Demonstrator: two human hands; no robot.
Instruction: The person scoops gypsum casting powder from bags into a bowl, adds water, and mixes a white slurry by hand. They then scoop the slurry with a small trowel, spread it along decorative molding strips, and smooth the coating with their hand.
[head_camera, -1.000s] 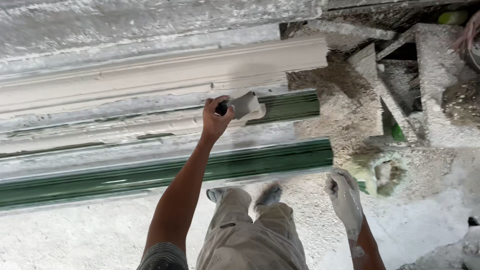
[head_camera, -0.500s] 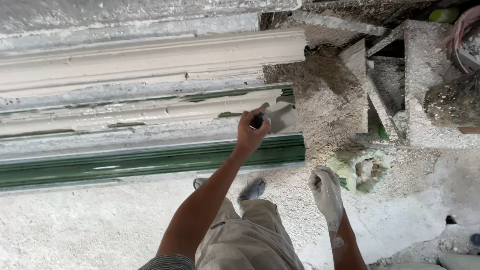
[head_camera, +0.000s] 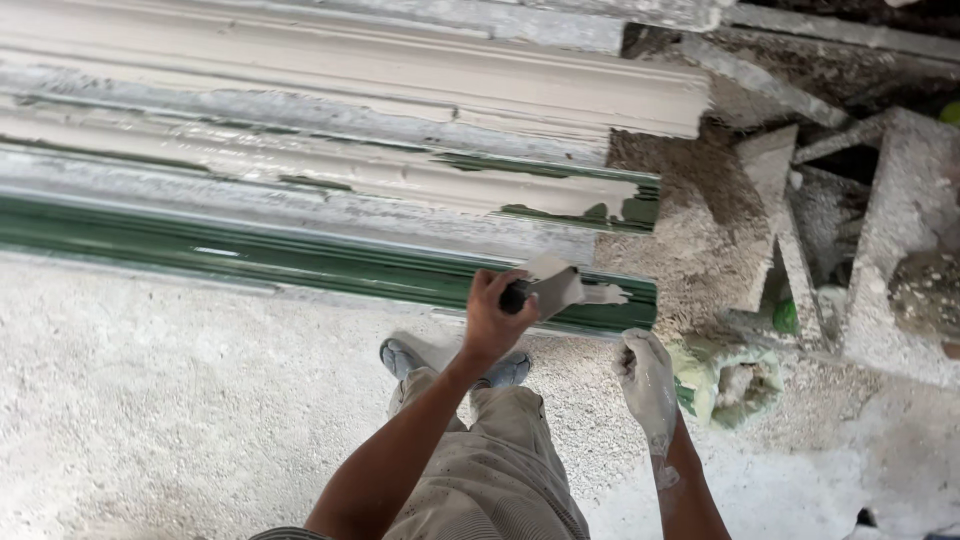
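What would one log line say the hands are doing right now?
left hand: holds scraper on green mould | right hand: plaster-coated, holds nothing, near green bucket | white moulding: beyond

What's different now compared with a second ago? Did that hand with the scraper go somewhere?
The left hand, gripping the scraper throughout, came down from the plaster-coated middle moulding to the green mould nearest the person, close to its right end. The plaster-covered right hand stayed low beside the leg, holding nothing. The long mouldings lie as before.
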